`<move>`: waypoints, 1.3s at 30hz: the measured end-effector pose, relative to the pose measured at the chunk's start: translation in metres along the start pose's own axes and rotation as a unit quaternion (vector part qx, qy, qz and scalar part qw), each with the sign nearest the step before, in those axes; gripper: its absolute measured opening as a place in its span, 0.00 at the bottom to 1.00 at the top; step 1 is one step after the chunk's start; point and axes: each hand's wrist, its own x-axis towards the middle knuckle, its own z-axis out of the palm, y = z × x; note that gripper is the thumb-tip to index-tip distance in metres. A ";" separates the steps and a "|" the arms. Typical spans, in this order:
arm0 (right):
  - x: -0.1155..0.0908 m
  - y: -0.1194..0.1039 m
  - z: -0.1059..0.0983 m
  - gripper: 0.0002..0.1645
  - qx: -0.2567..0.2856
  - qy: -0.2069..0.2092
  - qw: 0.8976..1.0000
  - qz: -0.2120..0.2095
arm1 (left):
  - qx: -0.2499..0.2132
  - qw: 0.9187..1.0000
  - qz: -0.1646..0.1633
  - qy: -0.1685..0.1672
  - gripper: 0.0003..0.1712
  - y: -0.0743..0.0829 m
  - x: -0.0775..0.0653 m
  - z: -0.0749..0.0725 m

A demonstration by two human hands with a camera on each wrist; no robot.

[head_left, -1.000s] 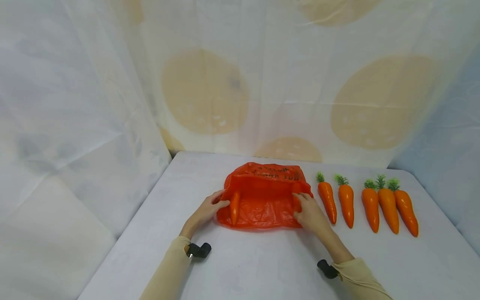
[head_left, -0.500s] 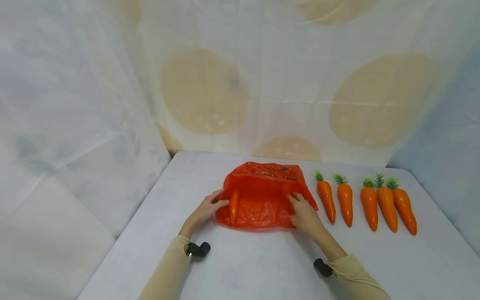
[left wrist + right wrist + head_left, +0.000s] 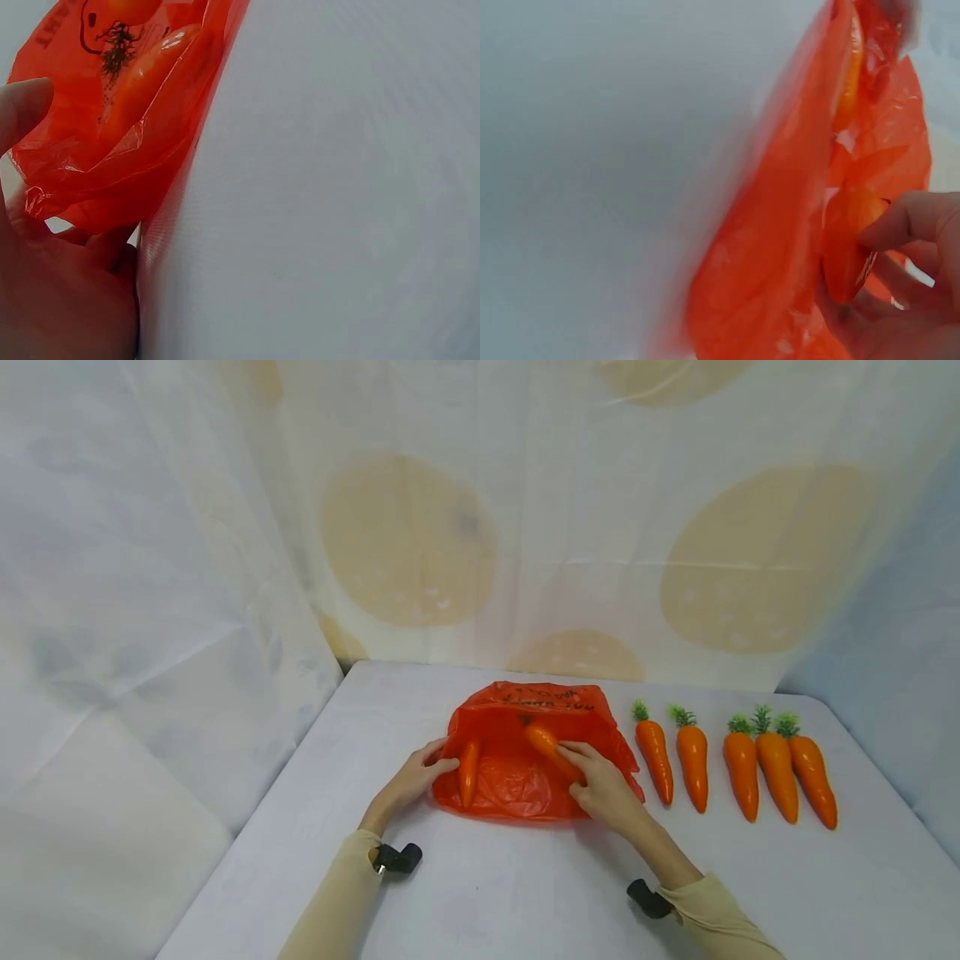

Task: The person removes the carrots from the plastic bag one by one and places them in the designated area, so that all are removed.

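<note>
A red plastic bag [image 3: 517, 785] lies on the table with its mouth toward me and dark print on its top side. My left hand [image 3: 411, 779] holds the bag's left edge, thumb on the inside and fingers outside, as the left wrist view shows. Inside, close to that thumb, lies one orange toy carrot [image 3: 468, 774]. My right hand [image 3: 609, 789] grips a second carrot [image 3: 546, 743] in the bag's mouth, its leafy end pointing in and to the left. In the right wrist view, thumb and fingers close round this carrot's blunt end [image 3: 843, 247].
To the right of the bag several carrots with green tops lie in a row, the nearest carrot [image 3: 655, 762] just beside the bag. The white table [image 3: 480, 893] meets a spotted cloth backdrop [image 3: 570, 568] behind. A white sheet [image 3: 150, 677] hangs at the left.
My right hand has moved left from the bag's right side, and the carrot in it now shows tilted toward the middle. The bag's right edge has sagged outward. My left hand stays put.
</note>
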 end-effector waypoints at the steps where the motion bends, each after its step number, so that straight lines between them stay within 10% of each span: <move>1: -0.001 -0.001 -0.002 0.35 0.004 -0.002 1.000 -0.001 | 0.000 1.000 0.001 -0.001 0.32 0.000 0.000 0.000; 13: -0.024 -0.004 -0.036 0.35 0.029 -0.049 0.998 0.018 | 0.001 1.000 0.006 -0.004 0.33 0.001 -0.001 0.000; 39: -0.067 0.026 -0.124 0.33 0.050 -0.014 0.999 -0.015 | -0.008 1.000 -0.008 0.000 0.33 0.002 0.000 0.001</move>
